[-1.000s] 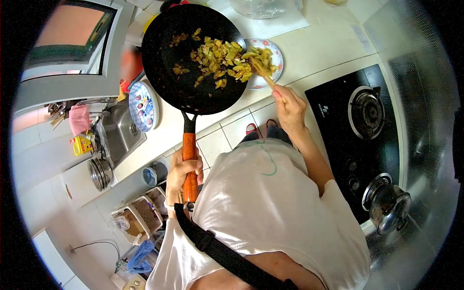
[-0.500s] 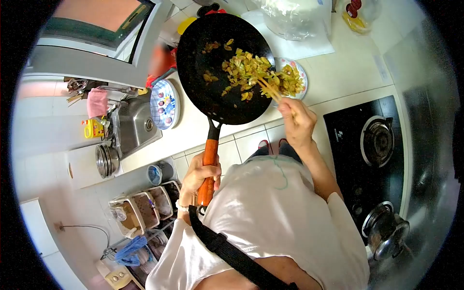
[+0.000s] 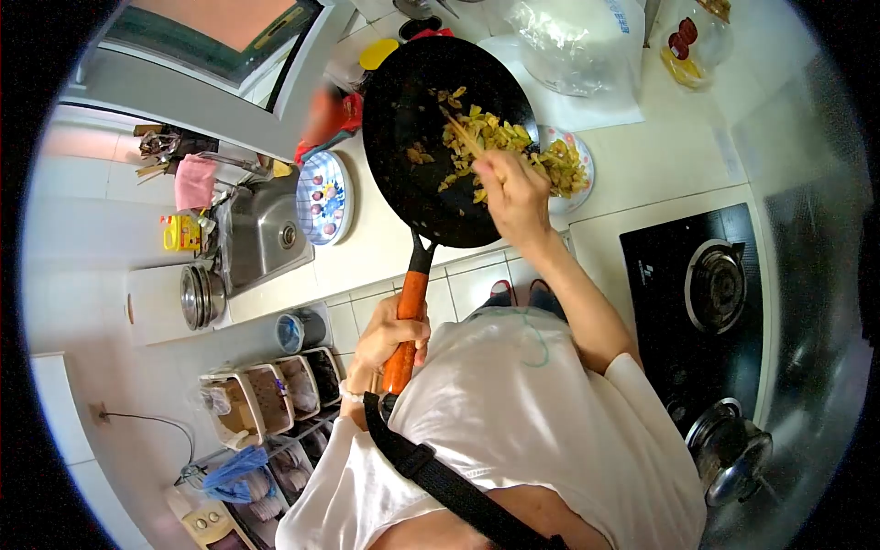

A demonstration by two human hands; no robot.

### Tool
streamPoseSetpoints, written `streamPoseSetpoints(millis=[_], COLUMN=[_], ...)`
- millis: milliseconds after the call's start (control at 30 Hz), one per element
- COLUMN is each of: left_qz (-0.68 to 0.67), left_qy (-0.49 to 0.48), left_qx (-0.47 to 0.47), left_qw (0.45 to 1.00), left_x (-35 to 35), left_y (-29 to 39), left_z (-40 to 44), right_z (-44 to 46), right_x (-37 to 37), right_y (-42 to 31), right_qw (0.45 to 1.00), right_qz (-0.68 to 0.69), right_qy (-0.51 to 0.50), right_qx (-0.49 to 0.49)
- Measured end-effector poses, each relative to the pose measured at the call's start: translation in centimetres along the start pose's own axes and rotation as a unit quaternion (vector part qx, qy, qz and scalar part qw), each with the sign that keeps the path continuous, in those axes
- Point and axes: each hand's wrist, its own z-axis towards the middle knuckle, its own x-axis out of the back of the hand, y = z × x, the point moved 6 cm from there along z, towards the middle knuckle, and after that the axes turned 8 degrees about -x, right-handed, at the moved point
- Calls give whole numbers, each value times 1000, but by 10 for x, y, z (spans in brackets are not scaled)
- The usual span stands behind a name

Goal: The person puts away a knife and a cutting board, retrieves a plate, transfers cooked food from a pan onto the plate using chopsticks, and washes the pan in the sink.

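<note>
My left hand point(image 3: 392, 334) is wrapped around the orange wooden handle of a black wok point(image 3: 403, 165), which is held up at the counter's edge. Chopped yellow-green vegetables point(image 3: 486, 137) lie in the wok, mostly toward its right side, with a few bits at the left. Above the wok, my right hand point(image 3: 515, 197) grips a pair of chopsticks point(image 3: 465, 137), their tips among the food at the far left of the heap. Under the wok's right rim is a patterned plate point(image 3: 587, 174) with more of the vegetables on it; the wok hides part of it.
A black gas hob point(image 3: 665, 284) lies to the right, with a lidded pot point(image 3: 733, 458) on its near burner. At left are a blue patterned plate point(image 3: 341, 220) and a steel sink point(image 3: 261, 243). A plastic bag point(image 3: 568, 46) sits behind the wok.
My right hand has moved left over the wok, taking the chopstick tips from the plate side to the heap's far side. The wok appears slightly further right in view.
</note>
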Motion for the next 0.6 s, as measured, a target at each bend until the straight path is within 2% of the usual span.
streamPoseSetpoints(millis=[67, 100, 133, 200, 267, 333, 400, 467, 533, 600], left_qz=[1, 5, 6, -18, -22, -28, -17, -12, -4, -8], left_qy=[-5, -9, -10, -8, -14, -20, -17, -19, -19, -19], left_qx=[5, 8, 7, 6, 8, 8, 7, 4, -2, -3], left_qw=[1000, 1000, 1000, 1000, 1000, 999, 1000, 1000, 1000, 1000], left_x=[4, 5, 5, 5, 8, 9, 10, 10, 13, 13], left_y=[-2, -3, -2, -2, -5, -4, -4, -6, -3, -3], left_z=[2, 2, 2, 2, 2, 3, 3, 4, 4, 5], right_z=[0, -2, -2, 0, 3, 8, 13, 15, 15, 13], right_x=[7, 0, -3, -19, -19, -7, 1, 5, -3, -26], right_y=[-33, -42, -51, -33, -7, -5, -26, -53, -55, -22], right_qw=[991, 984, 982, 989, 999, 1000, 999, 978, 980, 998], right_qz=[100, 126, 136, 94, 22, 2, 21, 179, 144, 26], right_qy=[37, 15, 29, 10, -2, -3, 14, 36, 52, -25], right_qx=[81, 122, 132, 116, 42, 19, 41, 99, 126, 55])
